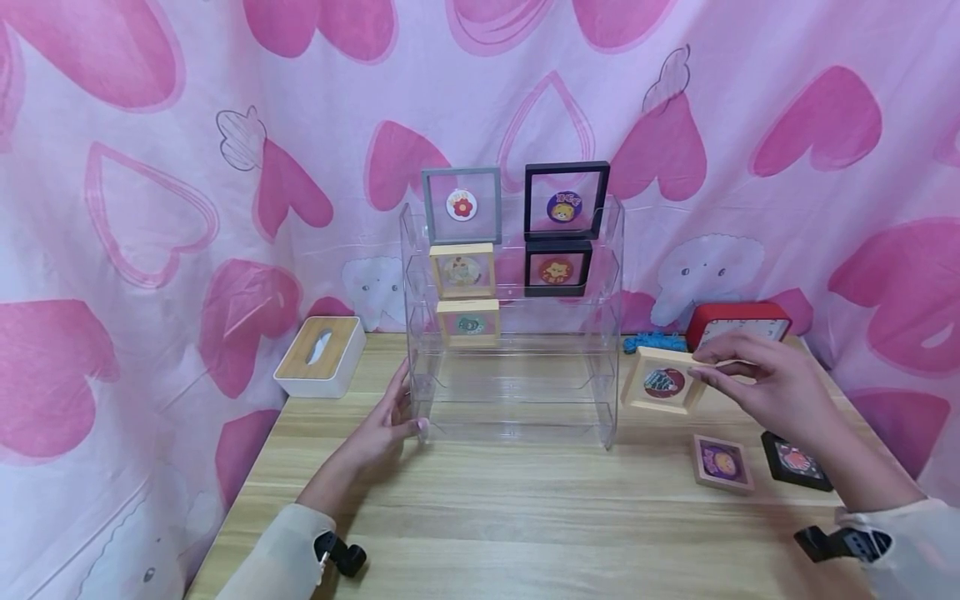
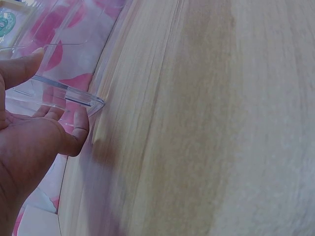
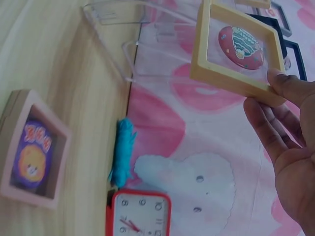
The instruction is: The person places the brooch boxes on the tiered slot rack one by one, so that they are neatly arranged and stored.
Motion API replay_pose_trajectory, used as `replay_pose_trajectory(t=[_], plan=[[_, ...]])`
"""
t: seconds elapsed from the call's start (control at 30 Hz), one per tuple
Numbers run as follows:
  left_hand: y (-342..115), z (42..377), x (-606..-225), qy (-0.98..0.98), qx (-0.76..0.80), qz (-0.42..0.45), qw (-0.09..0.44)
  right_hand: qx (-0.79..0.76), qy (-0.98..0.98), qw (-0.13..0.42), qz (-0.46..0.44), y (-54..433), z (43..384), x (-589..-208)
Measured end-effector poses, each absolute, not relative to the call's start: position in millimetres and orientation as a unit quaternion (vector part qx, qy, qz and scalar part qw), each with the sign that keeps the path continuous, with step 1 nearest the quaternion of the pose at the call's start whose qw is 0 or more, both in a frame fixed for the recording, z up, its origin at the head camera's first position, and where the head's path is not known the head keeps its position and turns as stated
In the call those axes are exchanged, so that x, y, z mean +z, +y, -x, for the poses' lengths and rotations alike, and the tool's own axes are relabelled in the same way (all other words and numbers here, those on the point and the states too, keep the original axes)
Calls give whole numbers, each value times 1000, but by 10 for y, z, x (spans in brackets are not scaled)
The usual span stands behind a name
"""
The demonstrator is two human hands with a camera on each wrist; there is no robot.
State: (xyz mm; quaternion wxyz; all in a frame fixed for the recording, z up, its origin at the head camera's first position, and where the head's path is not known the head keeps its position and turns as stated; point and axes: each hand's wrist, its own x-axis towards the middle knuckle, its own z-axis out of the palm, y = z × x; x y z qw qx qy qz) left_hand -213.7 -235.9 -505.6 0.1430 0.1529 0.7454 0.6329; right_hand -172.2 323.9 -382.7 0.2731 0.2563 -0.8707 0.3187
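My right hand (image 1: 765, 383) pinches the right edge of a light wood-coloured frame (image 3: 199, 64), thumb on one face and fingers behind. A round red badge (image 3: 241, 47) shows inside its clear window. The frame is raised beside a clear stepped acrylic rack (image 1: 517, 432). At the rack's lower left side, my left hand (image 1: 382, 425) holds the side panel, its thumb and fingers on either side in the left wrist view. Upper tiers carry a grey frame (image 1: 428, 208), two black frames (image 1: 528, 204) and two light wood-coloured frames (image 1: 462, 294), each with a badge.
On the table at right lie a pinkish frame (image 1: 738, 487) and a black frame (image 1: 772, 471). Behind them are a red clock (image 1: 701, 317) and a blue bundle (image 1: 652, 342). A tissue box (image 1: 322, 383) stands at left. A pink heart-patterned curtain (image 1: 315, 100) hangs behind.
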Motion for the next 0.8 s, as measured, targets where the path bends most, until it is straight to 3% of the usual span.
replay_pose_trajectory(t=[0.8], plan=[[-2362, 2142, -5068, 743, 637, -146, 143, 401, -847, 266, -227, 2541, 1996, -3492]])
